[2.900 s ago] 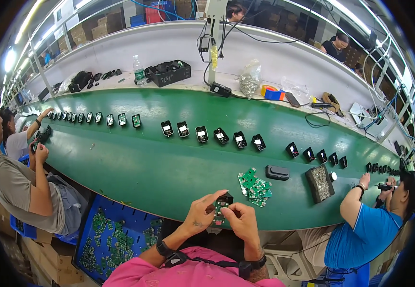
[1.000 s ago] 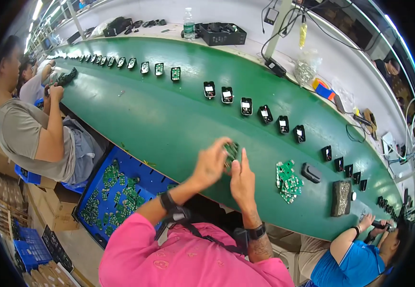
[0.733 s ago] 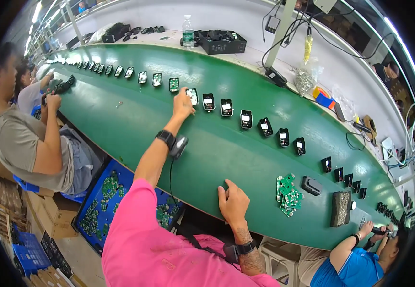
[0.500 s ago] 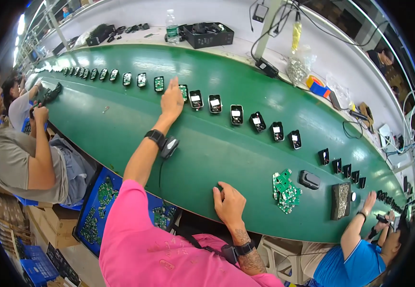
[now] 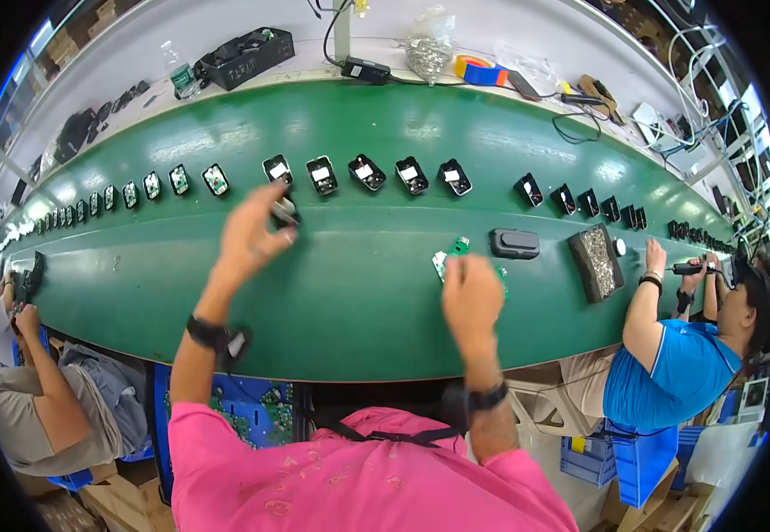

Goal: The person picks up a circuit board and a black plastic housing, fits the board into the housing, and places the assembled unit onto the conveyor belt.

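Note:
My left hand (image 5: 252, 235) is closed on a small black casing (image 5: 287, 213), lifted just in front of the row of casings. Part of that casing is behind my thumb and fingers. In the row right beyond it lies an open black casing with a white label (image 5: 322, 176). My right hand (image 5: 473, 297) reaches over a pile of green circuit boards (image 5: 459, 246), its fingers pinched on a board at the pile's far edge. The hand covers most of the pile.
Casings fitted with green boards (image 5: 215, 180) continue the row leftward. Right of the pile are a black oblong case (image 5: 515, 243) and a dark block with a speckled top (image 5: 594, 263). A person in blue (image 5: 668, 372) works at right, another in grey (image 5: 43, 417) at left.
My left hand has come back from the row, now with a black casing in it. My right hand has moved forward from the table's near edge onto the boards. The view has swung right.

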A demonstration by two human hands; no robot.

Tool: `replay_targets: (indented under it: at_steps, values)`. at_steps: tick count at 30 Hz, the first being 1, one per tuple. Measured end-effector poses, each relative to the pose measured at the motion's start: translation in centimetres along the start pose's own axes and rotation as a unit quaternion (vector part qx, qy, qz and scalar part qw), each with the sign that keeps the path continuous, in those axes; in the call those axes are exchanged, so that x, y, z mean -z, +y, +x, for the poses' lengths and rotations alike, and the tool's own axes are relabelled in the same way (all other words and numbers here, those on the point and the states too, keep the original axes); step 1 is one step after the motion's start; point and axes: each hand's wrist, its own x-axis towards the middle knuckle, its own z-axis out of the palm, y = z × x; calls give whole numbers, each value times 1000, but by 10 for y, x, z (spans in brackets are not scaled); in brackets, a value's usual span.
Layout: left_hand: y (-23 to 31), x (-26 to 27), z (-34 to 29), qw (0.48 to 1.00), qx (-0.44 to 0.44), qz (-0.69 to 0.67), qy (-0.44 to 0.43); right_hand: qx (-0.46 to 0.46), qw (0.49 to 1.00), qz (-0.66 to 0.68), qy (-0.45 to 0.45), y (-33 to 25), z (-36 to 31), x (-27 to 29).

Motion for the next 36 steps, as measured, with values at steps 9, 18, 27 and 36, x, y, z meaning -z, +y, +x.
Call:
replay_targets:
  at_steps: [9,18,27,36]
  values:
    - [134,-56,-93,991,53,0,-126,-32,989,-49,-138,20,55,-7]
    - [175,-42,-144,797,336,-493,-91,424,880,203,-69,-46,-80,38]
    - [164,-61,-167,882,255,-388,-75,122,915,273,-273,-26,-86,40]
    - [144,-54,-170,914,298,-264,75,145,927,289,-192,-29,-82,13]
